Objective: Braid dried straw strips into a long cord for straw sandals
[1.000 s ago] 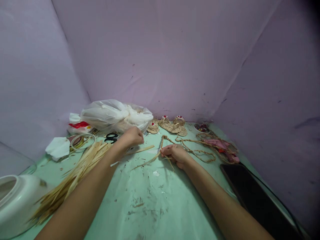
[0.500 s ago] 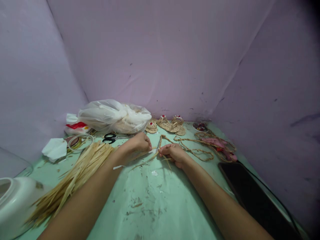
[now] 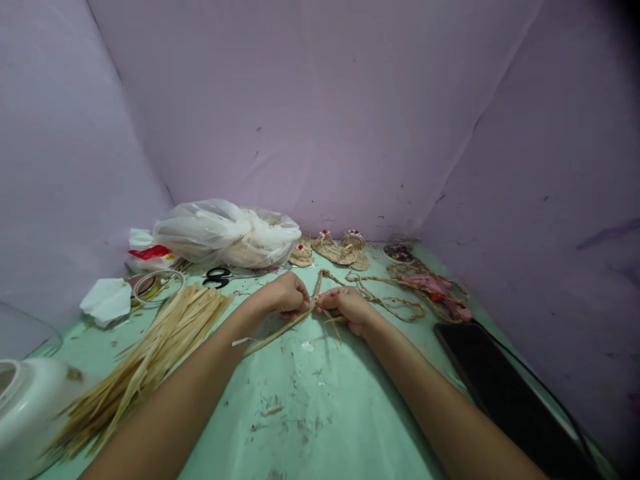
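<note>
A tan braided fibre cord point(image 3: 369, 295) runs across the table from the right and bends down to its working end between my hands. My left hand point(image 3: 289, 295) is closed on a pale fibre strip point(image 3: 280, 332), which trails down to the left past my wrist. The braid's end is pinched in the fingers of my right hand point(image 3: 345, 307), and short loose strands point(image 3: 333, 321) hang below them. Both hands are close together, just above the table. A bundle of dry fibre strips point(image 3: 150, 363) lies left of my left forearm.
Black-handled scissors point(image 3: 218, 277), a tape roll point(image 3: 149, 287) and a stuffed plastic bag point(image 3: 225, 233) lie at the back left. Small woven slippers point(image 3: 333, 250) stand by the wall, near a bowl of beads point(image 3: 399, 253). A black phone-like slab point(image 3: 505, 393) lies at right, a white jar point(image 3: 35, 400) at left.
My left hand has moved slightly right and down, closer to my right hand. The strip beneath it now lies gathered into one band. My right hand has stayed almost still.
</note>
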`<control>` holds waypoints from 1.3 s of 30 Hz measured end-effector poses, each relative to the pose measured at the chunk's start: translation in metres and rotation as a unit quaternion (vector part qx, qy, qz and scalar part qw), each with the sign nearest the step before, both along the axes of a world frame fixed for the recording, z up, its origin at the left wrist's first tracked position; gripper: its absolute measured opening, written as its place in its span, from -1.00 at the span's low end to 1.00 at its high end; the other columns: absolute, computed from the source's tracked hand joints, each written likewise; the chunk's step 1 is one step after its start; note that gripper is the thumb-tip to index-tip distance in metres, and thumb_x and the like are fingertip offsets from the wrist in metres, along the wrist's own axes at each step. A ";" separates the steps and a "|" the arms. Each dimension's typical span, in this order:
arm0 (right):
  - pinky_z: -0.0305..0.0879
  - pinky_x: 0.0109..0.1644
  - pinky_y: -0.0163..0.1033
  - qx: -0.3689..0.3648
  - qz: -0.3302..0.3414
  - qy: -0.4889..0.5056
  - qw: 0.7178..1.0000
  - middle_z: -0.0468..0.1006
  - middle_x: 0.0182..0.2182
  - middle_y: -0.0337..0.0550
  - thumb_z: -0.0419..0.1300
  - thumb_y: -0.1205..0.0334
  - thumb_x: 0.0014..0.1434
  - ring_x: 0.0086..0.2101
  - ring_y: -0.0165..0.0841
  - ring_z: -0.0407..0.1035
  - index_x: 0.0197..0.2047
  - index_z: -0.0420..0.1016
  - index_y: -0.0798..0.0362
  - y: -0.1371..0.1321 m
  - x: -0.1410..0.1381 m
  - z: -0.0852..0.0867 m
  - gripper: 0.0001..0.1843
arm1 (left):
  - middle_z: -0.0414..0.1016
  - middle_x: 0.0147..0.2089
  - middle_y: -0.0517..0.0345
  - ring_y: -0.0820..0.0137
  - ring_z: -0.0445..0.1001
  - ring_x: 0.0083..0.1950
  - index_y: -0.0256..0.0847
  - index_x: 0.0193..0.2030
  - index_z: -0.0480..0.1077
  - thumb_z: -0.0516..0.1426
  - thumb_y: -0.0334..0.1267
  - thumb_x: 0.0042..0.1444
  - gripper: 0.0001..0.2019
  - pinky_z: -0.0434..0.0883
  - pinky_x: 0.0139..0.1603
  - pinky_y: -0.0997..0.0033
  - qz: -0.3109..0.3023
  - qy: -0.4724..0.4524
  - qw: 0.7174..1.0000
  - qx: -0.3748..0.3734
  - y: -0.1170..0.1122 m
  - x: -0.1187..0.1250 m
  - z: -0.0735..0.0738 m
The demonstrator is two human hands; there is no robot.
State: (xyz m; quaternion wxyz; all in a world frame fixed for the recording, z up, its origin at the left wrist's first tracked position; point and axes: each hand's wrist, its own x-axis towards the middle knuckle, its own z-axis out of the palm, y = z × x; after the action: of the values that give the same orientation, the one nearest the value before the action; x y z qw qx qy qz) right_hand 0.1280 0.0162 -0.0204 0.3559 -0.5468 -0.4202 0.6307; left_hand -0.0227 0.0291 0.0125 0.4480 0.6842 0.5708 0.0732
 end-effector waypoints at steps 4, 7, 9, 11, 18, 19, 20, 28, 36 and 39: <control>-0.11 -0.70 -0.43 -0.002 0.006 0.001 1.000 0.44 -0.71 -0.24 0.18 0.44 -0.25 -0.75 -0.58 0.11 -0.58 0.42 0.18 0.000 0.001 0.000 -0.95 | 0.25 -0.75 0.25 0.52 0.22 -0.69 -0.34 -0.48 0.41 0.08 -0.36 -0.24 -0.85 0.20 -0.64 0.55 -0.002 -0.024 1.000 0.016 0.003 0.001 -0.007; 0.00 -0.65 -0.44 0.003 0.007 0.013 1.000 0.46 -0.70 -0.23 0.20 0.44 -0.24 -0.71 -0.56 0.18 -0.58 0.42 0.19 0.000 0.002 -0.001 -0.96 | 0.28 -0.74 0.22 0.57 0.14 -0.73 -0.38 -0.49 0.44 0.08 -0.33 -0.20 -0.83 0.17 -0.67 0.54 0.003 -0.036 0.999 0.010 0.002 0.003 -0.005; 0.06 -0.61 -0.45 0.007 0.009 0.021 1.000 0.47 -0.68 -0.21 0.22 0.44 -0.25 -0.68 -0.55 0.23 -0.58 0.42 0.19 0.001 0.003 -0.003 -0.95 | 0.25 -0.77 0.24 0.59 0.08 -0.76 -0.39 -0.48 0.46 0.09 -0.32 -0.18 -0.82 0.11 -0.70 0.55 0.020 -0.036 0.999 -0.001 -0.001 0.006 -0.001; 0.07 -0.60 -0.45 0.010 0.016 0.028 0.999 0.48 -0.67 -0.21 0.23 0.44 -0.25 -0.67 -0.55 0.24 -0.57 0.42 0.19 0.002 0.004 -0.005 -0.93 | 0.19 -0.81 0.27 0.61 0.03 -0.78 -0.38 -0.46 0.46 0.09 -0.32 -0.16 -0.83 0.05 -0.72 0.56 0.053 -0.032 0.998 -0.027 -0.003 0.009 0.002; 0.00 -0.62 -0.44 0.019 0.036 0.038 0.998 0.45 -0.69 -0.22 0.22 0.47 -0.29 -0.66 -0.54 0.23 -0.59 0.42 0.19 0.004 0.006 -0.009 -0.92 | 0.34 -0.66 0.15 0.62 0.16 -0.73 -0.39 -0.58 0.34 0.03 -0.49 -0.17 -0.91 0.06 -0.72 0.61 0.124 -0.134 0.975 -0.129 -0.001 0.015 -0.009; -0.01 -0.63 -0.44 0.021 0.035 0.032 0.999 0.45 -0.69 -0.22 0.21 0.48 -0.30 -0.67 -0.55 0.22 -0.59 0.42 0.19 0.003 0.006 -0.008 -0.91 | 0.33 -0.67 0.16 0.61 0.19 -0.72 -0.40 -0.58 0.33 0.03 -0.50 -0.17 -0.92 0.10 -0.71 0.61 0.130 -0.139 0.973 -0.130 -0.001 0.016 -0.010; -0.03 -0.63 -0.44 0.024 0.036 0.027 0.999 0.45 -0.70 -0.23 0.21 0.48 -0.31 -0.68 -0.56 0.20 -0.59 0.42 0.19 0.003 0.006 -0.007 -0.91 | 0.31 -0.69 0.17 0.59 0.20 -0.72 -0.40 -0.59 0.33 0.03 -0.50 -0.17 -0.92 0.13 -0.71 0.59 0.134 -0.137 0.973 -0.127 -0.002 0.016 -0.011; 0.07 -0.55 -0.44 0.093 0.087 -0.038 0.991 0.48 -0.63 -0.23 0.23 0.35 -0.26 -0.64 -0.56 0.19 -0.55 0.47 0.18 0.005 0.009 -0.011 -0.90 | 0.16 -0.79 0.25 0.58 0.10 -0.78 -0.34 -0.68 0.26 0.05 -0.42 -0.17 -0.87 0.05 -0.75 0.56 0.129 -0.091 0.985 -0.073 -0.003 0.017 -0.011; 0.04 -0.54 -0.37 0.249 0.082 -0.438 0.860 0.52 -0.60 -0.11 0.17 0.23 -0.18 -0.55 -0.40 0.32 -0.53 0.55 0.11 -0.005 0.004 0.008 -0.83 | 0.04 -0.82 0.31 0.58 0.00 -0.78 -0.27 -0.71 0.22 0.08 -0.36 -0.26 -0.87 -0.06 -0.75 0.53 0.130 -0.058 0.990 -0.016 -0.004 0.021 -0.017; 0.02 -0.53 -0.34 0.238 0.085 -0.530 0.809 0.54 -0.55 -0.04 0.13 0.27 -0.17 -0.51 -0.34 0.36 -0.52 0.55 0.09 -0.017 -0.003 0.024 -0.83 | 0.05 -0.83 0.29 0.57 0.00 -0.78 -0.28 -0.72 0.22 0.06 -0.37 -0.27 -0.88 -0.07 -0.75 0.54 0.150 -0.061 0.986 -0.033 -0.005 0.024 -0.017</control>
State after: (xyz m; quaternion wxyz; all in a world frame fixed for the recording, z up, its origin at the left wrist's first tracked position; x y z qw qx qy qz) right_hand 0.1249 -0.0006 0.0034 0.1421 -0.6564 -0.7254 0.1505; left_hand 0.0012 0.0238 -0.0047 0.4885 0.5699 0.6405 0.1625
